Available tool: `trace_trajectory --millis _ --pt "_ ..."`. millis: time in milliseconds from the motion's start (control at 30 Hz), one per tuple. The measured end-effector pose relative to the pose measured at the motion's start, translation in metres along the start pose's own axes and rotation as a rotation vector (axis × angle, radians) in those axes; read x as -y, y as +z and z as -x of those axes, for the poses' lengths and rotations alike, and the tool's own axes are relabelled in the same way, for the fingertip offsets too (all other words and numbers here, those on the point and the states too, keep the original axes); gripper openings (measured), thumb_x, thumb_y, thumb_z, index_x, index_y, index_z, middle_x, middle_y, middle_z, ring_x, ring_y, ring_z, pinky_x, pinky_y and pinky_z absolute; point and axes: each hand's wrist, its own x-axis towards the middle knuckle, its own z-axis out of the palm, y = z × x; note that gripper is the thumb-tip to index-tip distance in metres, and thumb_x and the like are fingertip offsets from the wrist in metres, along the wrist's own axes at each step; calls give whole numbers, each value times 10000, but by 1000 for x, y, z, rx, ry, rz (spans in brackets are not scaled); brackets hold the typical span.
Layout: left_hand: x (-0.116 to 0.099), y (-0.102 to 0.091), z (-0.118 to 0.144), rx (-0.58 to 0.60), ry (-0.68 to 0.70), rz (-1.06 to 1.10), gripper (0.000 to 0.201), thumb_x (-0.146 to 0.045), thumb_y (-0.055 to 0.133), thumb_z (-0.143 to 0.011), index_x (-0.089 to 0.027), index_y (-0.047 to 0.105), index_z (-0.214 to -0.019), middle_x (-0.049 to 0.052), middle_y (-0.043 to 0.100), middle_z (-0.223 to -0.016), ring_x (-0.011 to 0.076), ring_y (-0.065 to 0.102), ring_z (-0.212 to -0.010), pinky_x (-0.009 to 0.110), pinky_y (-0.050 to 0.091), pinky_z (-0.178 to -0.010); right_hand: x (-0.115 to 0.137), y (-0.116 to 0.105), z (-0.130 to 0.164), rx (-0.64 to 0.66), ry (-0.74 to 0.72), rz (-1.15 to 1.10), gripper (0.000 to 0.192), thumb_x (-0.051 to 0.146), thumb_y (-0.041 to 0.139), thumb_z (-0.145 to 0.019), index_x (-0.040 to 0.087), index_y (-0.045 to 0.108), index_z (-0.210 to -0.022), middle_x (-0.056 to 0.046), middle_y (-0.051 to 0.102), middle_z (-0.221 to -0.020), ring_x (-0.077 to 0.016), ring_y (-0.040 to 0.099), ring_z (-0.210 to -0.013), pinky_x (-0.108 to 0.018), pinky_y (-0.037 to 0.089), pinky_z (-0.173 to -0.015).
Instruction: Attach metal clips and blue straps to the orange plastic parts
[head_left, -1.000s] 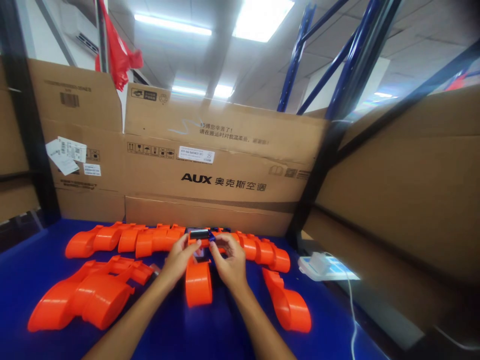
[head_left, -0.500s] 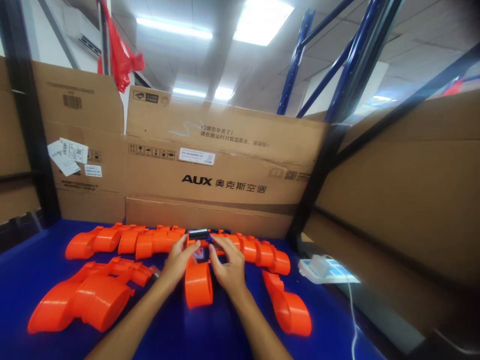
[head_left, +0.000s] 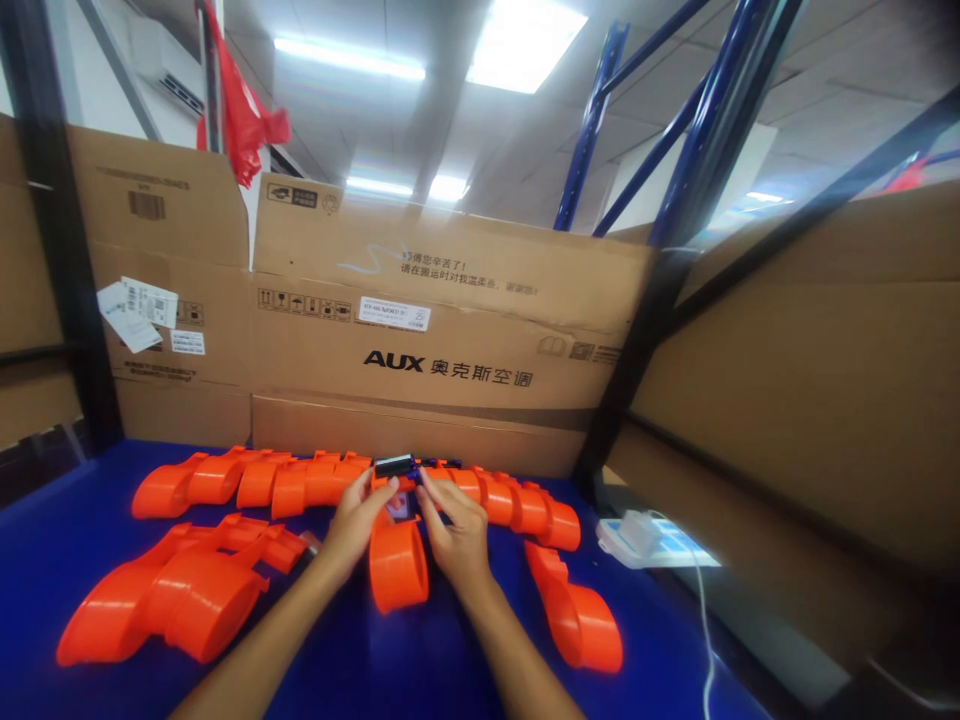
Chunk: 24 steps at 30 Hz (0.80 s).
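Between my two hands is an orange plastic part with a wide round loop point(head_left: 399, 568), the loop facing me. My left hand point(head_left: 352, 525) is closed on its upper bracket, thumb on the near side. A small black block with a pale edge point(head_left: 394, 465) sits at the top of the bracket. My right hand point(head_left: 459, 530) is closed, its fingertips pinched at a small dark blue piece point(head_left: 417, 474) beside the block; its exact kind is too small to tell. Below the block, a shiny dark panel point(head_left: 402, 506) shows in the bracket, partly hidden by my fingers.
Several like orange parts point(head_left: 259, 482) stand in a row along the back of the blue table point(head_left: 322, 660). More lie at front left point(head_left: 202, 600), and one at right point(head_left: 589, 625). A white power strip point(head_left: 652, 540) with a cable sits at the right edge. Cardboard point(head_left: 450, 380) walls the back.
The orange part and black block have turned slightly between my hands. My right fingertips have shifted a little at the dark blue piece. The other orange parts have not moved.
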Motion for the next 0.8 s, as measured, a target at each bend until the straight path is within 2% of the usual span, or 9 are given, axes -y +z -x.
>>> trace_trajectory --millis 333,433,500,567,633,733,800 --pt "-4 4 3 -38 -34 23 360 -479 769 -729 -162 684 -876 15 656 -677 148 604 -610 246 455 -602 3 -1 1 7 -1 22 345 186 583 -932 273 688 -1249 -76 750 -1067 -230 719 -949 -368 587 -857" --pt "-7 5 4 -25 -59 59 346 -464 781 -723 -154 691 -849 23 660 -667 149 613 -599 243 464 -591 6 -4 -1 -1 78 -15 332 250 607 -927 270 690 -1247 -84 743 -1115 -252 713 -969 -402 567 -895" --pt "-9 7 6 8 -89 97 342 -448 781 -733 -148 696 -875 35 676 -689 145 621 -595 240 470 -583 7 -6 -3 -36 192 -77 355 317 593 -939 259 664 -1282 -89 743 -1103 -258 708 -953 -419 555 -896" --pt "-11 9 7 66 -128 143 395 -420 788 -737 -155 696 -1016 61 717 -790 162 657 -637 254 494 -603 7 -8 -5 -64 326 -184 404 388 559 -956 251 618 -1331 -83 747 -1060 -257 700 -938 -423 545 -890" --pt "-12 12 8 125 -159 184 535 -380 807 -726 -193 649 -1201 97 738 -1000 209 707 -778 289 533 -675 7 -10 -8 -33 427 -328 448 448 554 -950 255 592 -1352 -72 738 -1068 -264 679 -996 -424 524 -920" --pt "-12 16 9 166 -156 219 669 -320 829 -709 -261 578 -1326 111 626 -1334 283 674 -1082 341 546 -844 8 -12 -13 108 498 -568 467 514 571 -919 261 622 -1308 -68 702 -1180 -286 619 -1140 -436 466 -1012" --pt "-13 16 10 190 -144 228 691 -295 836 -702 -263 568 -1338 111 584 -1395 300 630 -1174 356 524 -929 7 -12 -14 168 509 -673 462 536 575 -904 258 647 -1265 -72 687 -1210 -296 599 -1171 -444 440 -1040"
